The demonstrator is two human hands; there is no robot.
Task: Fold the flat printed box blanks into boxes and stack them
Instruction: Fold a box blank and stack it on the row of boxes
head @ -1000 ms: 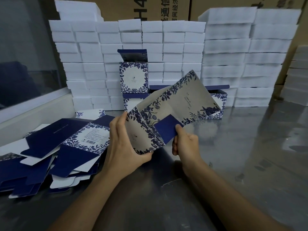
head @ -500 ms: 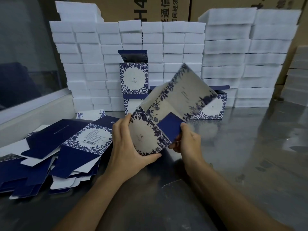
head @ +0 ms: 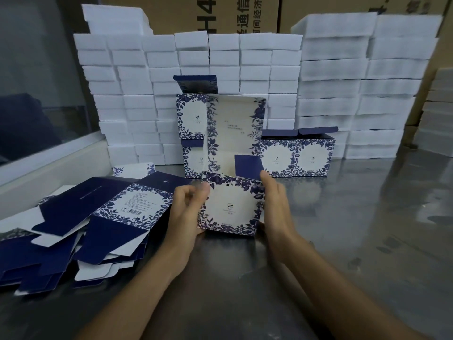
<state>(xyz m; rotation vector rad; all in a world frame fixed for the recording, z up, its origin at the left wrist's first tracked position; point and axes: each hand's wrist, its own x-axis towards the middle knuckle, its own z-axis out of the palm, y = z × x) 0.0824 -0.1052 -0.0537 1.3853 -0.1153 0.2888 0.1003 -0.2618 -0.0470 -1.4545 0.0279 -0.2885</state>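
Head view: a half-formed box blank point(head: 229, 207) stands on the metal table point(head: 367, 229), just in front of the folded boxes point(head: 294, 155). Left hand point(head: 186, 212) grips its left side, fingers curled; right hand point(head: 275, 204) presses its right side, fingers straight. Flat blanks point(head: 98, 217) lie left of it.

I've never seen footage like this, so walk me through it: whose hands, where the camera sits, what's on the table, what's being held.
There is no machine here. A person wears one camera on the head, looking down at their own hands. The left hand and right hand hold a half-folded box between them, its lid panel standing up. On the metal table, flat blanks lie piled at the left. Finished boxes stand behind, two of them stacked. White foam blocks are stacked at the back.
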